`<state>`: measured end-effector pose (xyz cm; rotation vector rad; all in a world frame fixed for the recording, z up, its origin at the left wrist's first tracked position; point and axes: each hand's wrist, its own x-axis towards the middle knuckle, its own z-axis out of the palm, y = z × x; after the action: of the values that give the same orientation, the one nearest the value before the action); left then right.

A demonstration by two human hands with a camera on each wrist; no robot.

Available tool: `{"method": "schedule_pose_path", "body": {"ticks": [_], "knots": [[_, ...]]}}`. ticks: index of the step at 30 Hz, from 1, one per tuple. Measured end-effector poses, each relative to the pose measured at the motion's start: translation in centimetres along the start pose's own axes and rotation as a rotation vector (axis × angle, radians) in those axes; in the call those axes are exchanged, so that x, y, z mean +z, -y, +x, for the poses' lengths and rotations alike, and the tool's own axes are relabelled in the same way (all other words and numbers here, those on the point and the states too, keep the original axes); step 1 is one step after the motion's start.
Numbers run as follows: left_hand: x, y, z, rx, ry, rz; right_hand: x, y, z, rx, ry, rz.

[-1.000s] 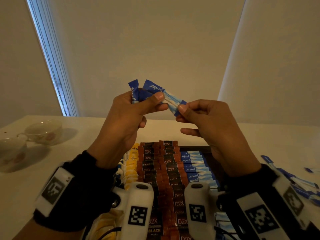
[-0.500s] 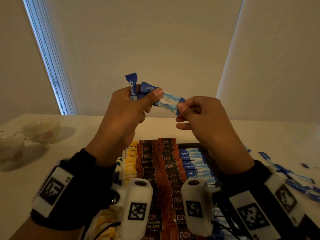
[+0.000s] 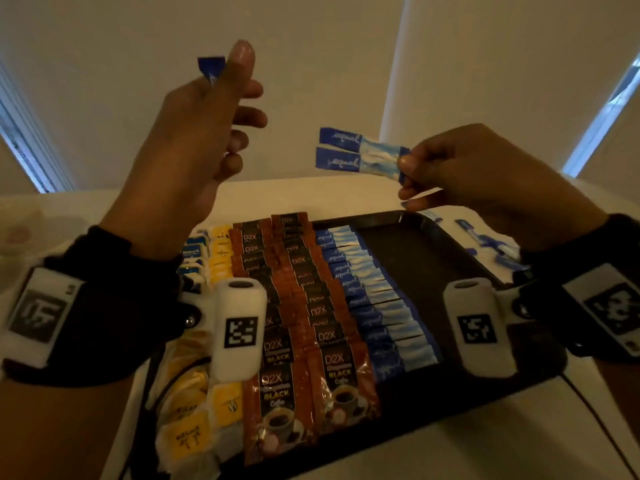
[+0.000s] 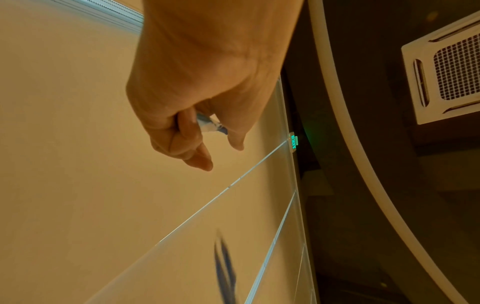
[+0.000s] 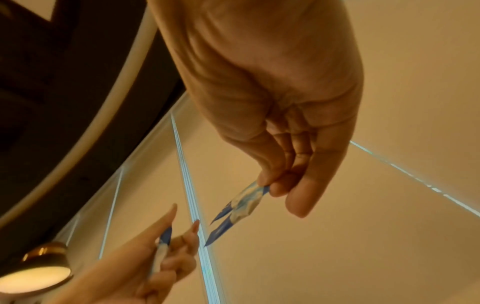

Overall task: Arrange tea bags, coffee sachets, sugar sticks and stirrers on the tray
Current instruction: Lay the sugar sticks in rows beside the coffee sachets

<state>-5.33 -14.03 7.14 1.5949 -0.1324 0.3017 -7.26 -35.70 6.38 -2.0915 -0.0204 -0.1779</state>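
Dark tray (image 3: pixel 415 258), centre of the table: rows, from nine o'clock, of yellow tea bags (image 3: pixel 221 252), D2X coffee sachets (image 3: pixel 298 306) and blue Equal sugar sticks (image 3: pixel 377 306); its three o'clock side lay bare. Left hand (image 3: pixel 194 157), raised at eleven o'clock, pinched one sugar stick (image 3: pixel 212 68). Right hand (image 3: pixel 460 171), at one o'clock, pinched two sugar sticks (image 3: pixel 360 154) by one end. Judged light, limp and crushable; best held at the flat sealed ends.

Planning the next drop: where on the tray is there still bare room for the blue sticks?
Bare strip of tray floor between the row of blue Equal sticks and the tray's right rim, running far to near. The left is crowded: coffee sachets and yellow tea bags overlap. Loose sticks crowd the table beyond that rim.
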Motion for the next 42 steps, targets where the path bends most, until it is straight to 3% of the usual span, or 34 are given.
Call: {"method": "schedule_pose_path", "body": {"ticks": [6, 12, 24, 37, 40, 42], "knots": [[0.0, -0.1, -0.4, 0.033, 0.045, 0.01, -2.8, -3.9, -3.7, 0.247, 0.261, -0.308], [-0.4, 0.5, 0.3, 0.068, 0.082, 0.016, -1.8, -7.5, -6.6, 0.418, 0.578, -0.542], [-0.3, 0.6, 0.1, 0.063, 0.116, 0.044, -0.7, -8.0, -6.9, 0.467, 0.779, -0.742], [0.2, 0.0, -0.5, 0.048, 0.164, 0.116, -0.6, -7.9, -6.4, 0.374, 0.678, -0.778], [0.2, -0.2, -0.6, 0.023, 0.251, 0.123, -1.0, -6.0, -6.3, 0.212, 0.572, -0.765], [0.3, -0.2, -0.7, -0.033, 0.396, 0.116, -1.2, -4.1, -6.1, 0.067, 0.387, -0.62]]}}
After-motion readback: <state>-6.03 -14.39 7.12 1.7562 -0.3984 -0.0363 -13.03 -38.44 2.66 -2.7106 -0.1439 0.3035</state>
